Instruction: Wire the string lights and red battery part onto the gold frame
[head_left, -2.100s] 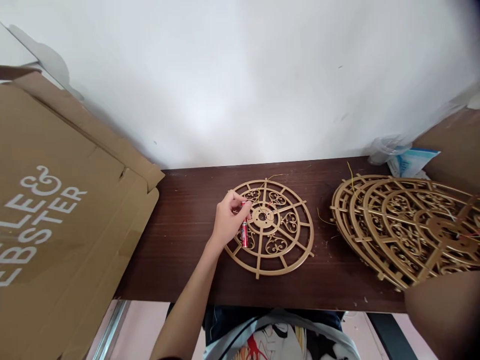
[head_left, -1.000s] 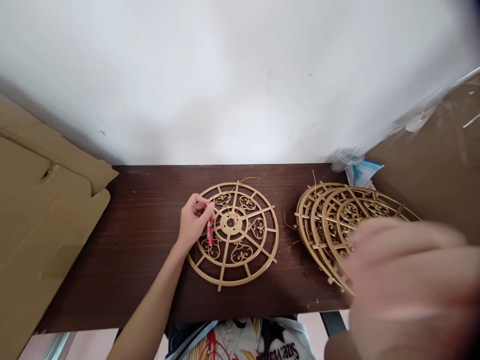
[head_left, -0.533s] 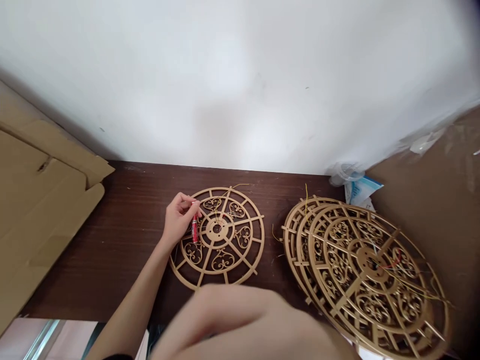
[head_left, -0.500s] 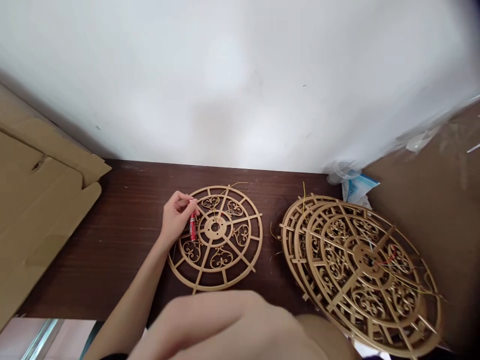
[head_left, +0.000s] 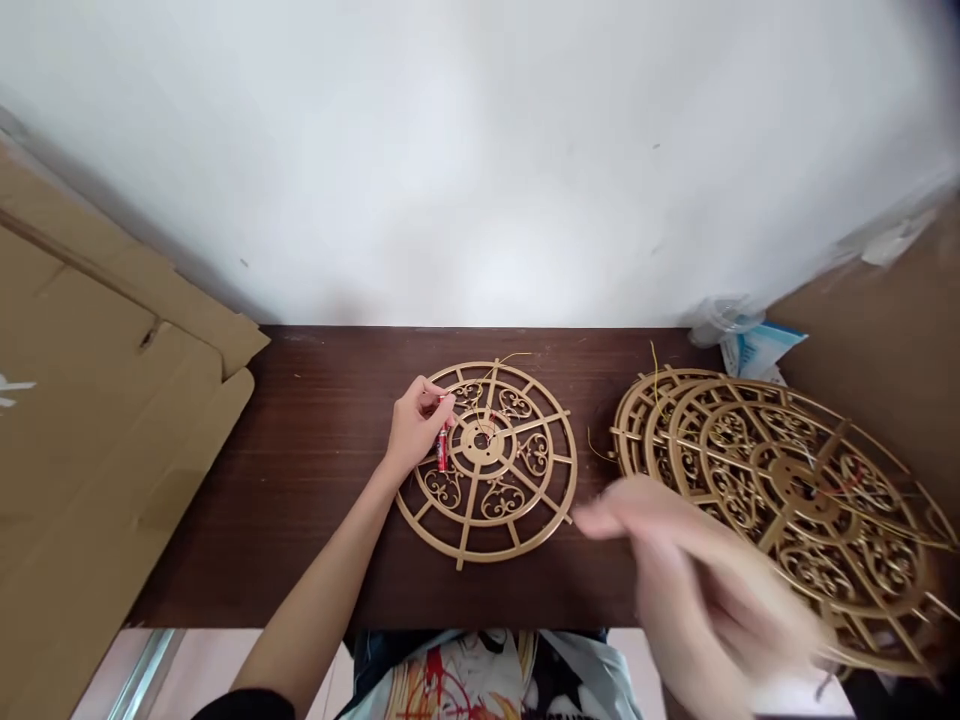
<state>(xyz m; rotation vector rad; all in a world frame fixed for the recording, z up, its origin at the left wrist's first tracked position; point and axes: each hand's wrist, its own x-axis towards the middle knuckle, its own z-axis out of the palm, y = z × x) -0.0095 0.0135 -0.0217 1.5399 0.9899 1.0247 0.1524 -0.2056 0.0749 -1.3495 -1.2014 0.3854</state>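
A gold-coloured round openwork frame [head_left: 517, 550] with scroll ornaments lies flat on the dark wooden table. Over its left side, my left hand [head_left: 421, 420] pinches the top of a small red cylinder [head_left: 442, 455], which points downward; it looks like a battery or a small tube. Thin yellow wire [head_left: 487, 378] runs from near the frame's hub past its top edge. My right hand [head_left: 697, 570] is smeared by motion at the lower right, between that frame and a stack of similar gold frames [head_left: 780, 540]. Its fingers cannot be made out clearly.
Brown cardboard [head_left: 97, 420] stands along the left side, and a brown panel [head_left: 885, 320] rises on the right. A clear plastic cup [head_left: 724, 318] and a blue-and-white packet [head_left: 761, 348] sit behind the stack. A white wall [head_left: 450, 170] closes off the table's back.
My right hand has moved from close below the camera to the lower right, toward the stack. The view has shifted left. My left hand still holds the red cylinder over the frame.
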